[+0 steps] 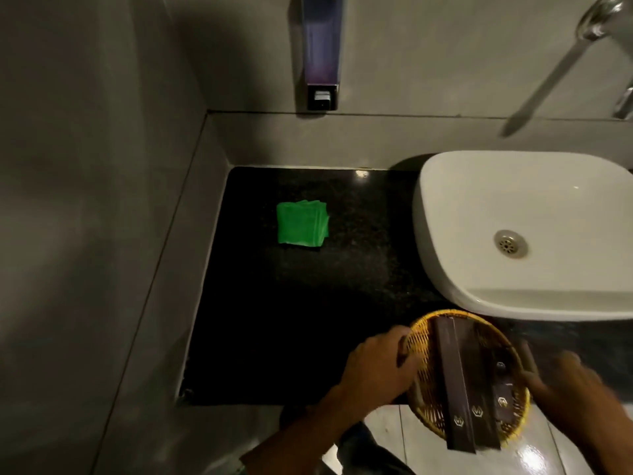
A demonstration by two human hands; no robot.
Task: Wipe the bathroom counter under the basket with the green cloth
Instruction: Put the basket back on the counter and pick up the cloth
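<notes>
A round yellow woven basket (pixel 424 365) with long dark boxes (pixel 460 389) in it hangs over the counter's front edge, partly above the floor. My left hand (pixel 376 366) grips its left rim. My right hand (pixel 568 382) grips its right rim and is blurred. The folded green cloth (pixel 301 223) lies on the black stone counter (pixel 274 320), far from both hands, toward the back left.
A white vessel sink (pixel 513 234) stands on the right of the counter, just behind the basket. A soap dispenser (pixel 322 53) hangs on the back wall. A grey wall (pixel 85 200) bounds the left side. A chrome tap (pixel 561 66) is at upper right. Glossy floor tiles (pixel 387 437) show below.
</notes>
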